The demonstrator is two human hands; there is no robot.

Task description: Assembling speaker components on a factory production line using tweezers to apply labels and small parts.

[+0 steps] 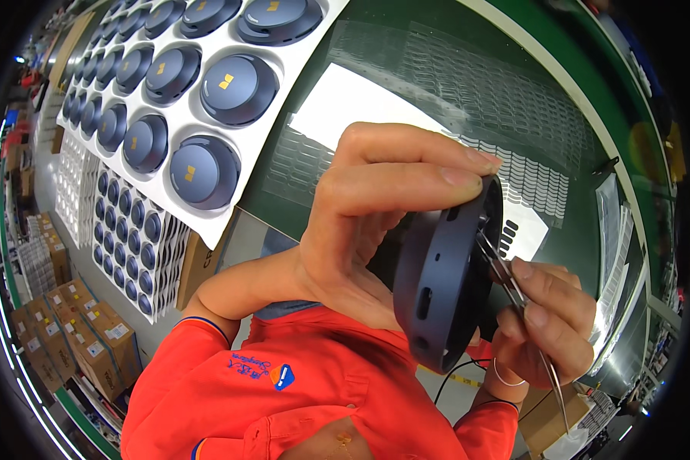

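My left hand (353, 207) grips a dark blue headphone ear cup (433, 284), thumb and fingers pinching its upper rim. The cup is held up on edge, and its outer side wall with several slots and holes shows. My right hand (556, 314) is closed on a pair of metal tweezers (547, 364). Their tips reach to the open inner side of the cup, near its upper part. What the tips touch there is too small to make out, and most of the cup's inside faces away.
A white moulded tray (272, 115) of blue ear cups stands on the left. Clear sheets (468, 77) with rows of small pieces and a white sheet (353, 103) lie on the green table (280, 215). Below left are stacked trays (142, 253) and cardboard boxes (92, 330).
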